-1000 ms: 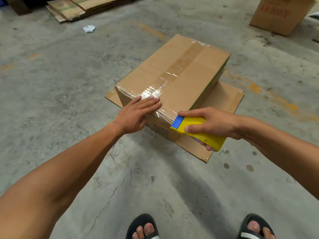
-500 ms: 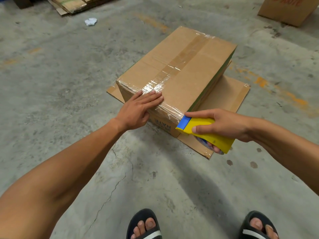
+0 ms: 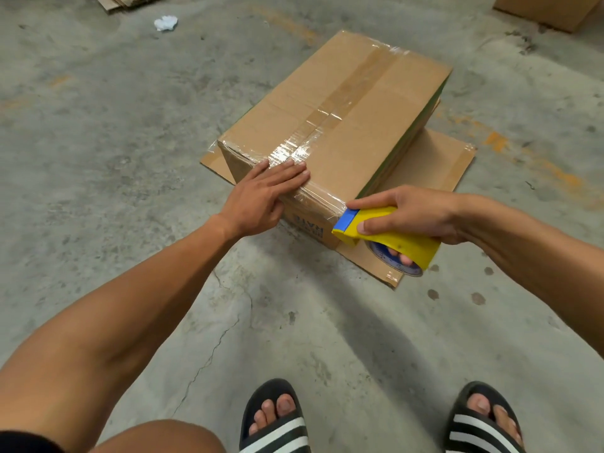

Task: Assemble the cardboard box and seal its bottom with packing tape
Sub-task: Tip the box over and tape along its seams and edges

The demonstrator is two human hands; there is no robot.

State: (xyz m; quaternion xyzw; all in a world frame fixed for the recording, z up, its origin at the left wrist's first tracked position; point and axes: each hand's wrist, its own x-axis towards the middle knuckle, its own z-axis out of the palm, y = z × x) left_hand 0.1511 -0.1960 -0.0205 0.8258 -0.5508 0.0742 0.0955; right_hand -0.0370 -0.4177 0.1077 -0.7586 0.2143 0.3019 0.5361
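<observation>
head view: box (image 3: 343, 125) on floor, atop flat cardboard (image 3: 434, 161). left hand (image 3: 264, 194) fingers flat on taped near edge; right hand (image 3: 415, 217) clamped round dispenser (image 3: 389, 237) at near corner. probably light, hollow, stiff; best steadied at edges.

Blue upside-down print on the cardboard box (image 3: 343, 125) near side, perhaps "HATE", is too cut off to read.

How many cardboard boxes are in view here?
2. The taped cardboard box sits mid-floor under the left hand; a second box is cut off at the top right corner. Others may lie outside the frame.
</observation>
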